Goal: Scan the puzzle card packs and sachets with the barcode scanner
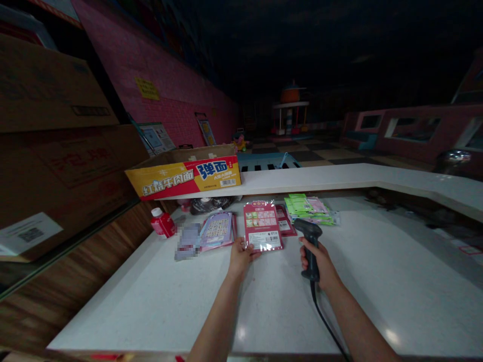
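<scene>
Left hand [240, 258] clamps fingers on a glossy red packet [261, 221], small print [260, 240] blurred; right hand [326, 264] wraps fingers round a dark scanner [311, 261], cord [320, 311] cut off

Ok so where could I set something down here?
The counter is bare this side of the red bottle and lilac packs, left of your left hand, and right of your right hand. From bottle to green packets it's crowded.

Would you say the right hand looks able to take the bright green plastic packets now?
Probably not while the right hand grips the dark grey handheld scanner, though the green packets lie just beyond it.
</scene>
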Tool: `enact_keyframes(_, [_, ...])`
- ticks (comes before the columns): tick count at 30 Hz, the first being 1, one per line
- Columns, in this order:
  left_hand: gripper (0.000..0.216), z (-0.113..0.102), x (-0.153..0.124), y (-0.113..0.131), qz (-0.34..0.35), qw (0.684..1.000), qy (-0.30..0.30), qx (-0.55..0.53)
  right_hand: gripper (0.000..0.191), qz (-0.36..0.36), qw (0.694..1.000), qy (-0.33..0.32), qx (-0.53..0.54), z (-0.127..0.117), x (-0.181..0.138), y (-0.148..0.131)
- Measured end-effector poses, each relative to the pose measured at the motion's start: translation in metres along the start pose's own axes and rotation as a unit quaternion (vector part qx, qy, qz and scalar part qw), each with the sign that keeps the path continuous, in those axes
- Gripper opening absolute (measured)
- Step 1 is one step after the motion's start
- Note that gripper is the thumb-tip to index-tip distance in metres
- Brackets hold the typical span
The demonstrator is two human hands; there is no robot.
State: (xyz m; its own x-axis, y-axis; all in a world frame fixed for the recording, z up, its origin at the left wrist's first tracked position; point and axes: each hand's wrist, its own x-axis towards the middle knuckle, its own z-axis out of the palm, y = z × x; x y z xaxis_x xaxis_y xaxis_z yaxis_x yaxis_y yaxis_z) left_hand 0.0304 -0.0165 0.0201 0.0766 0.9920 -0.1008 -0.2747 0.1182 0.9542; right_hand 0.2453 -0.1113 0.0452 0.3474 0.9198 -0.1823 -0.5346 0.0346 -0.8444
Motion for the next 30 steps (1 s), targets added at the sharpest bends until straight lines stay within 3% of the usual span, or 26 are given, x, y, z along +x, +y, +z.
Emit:
enact_keyframes(4, [0.048, 0.005, 0.010, -0.002, 0.127, 0.992, 0.014, -0.007, 0.051, 0.000, 1.000, -0.010, -0.015, 0.002, -0.005, -0.003])
enact_keyframes(7, [0.051, 0.007, 0.016, -0.004, 0.168, 0.985, 0.036, -0.013, 0.050, -0.001, 1.000, -0.026, -0.017, 0.002, -0.007, -0.002])
enact_keyframes(16, [0.054, 0.003, 0.020, -0.014, 0.168, 0.983, 0.078, 0.006, 0.051, -0.014, 0.982, -0.135, -0.128, 0.006, -0.024, 0.007])
enact_keyframes(30, [0.049, 0.003, 0.020, -0.017, 0.179, 0.981, 0.076, 0.017, 0.042, -0.001, 0.969, -0.185, -0.163, 0.002, -0.029, -0.002])
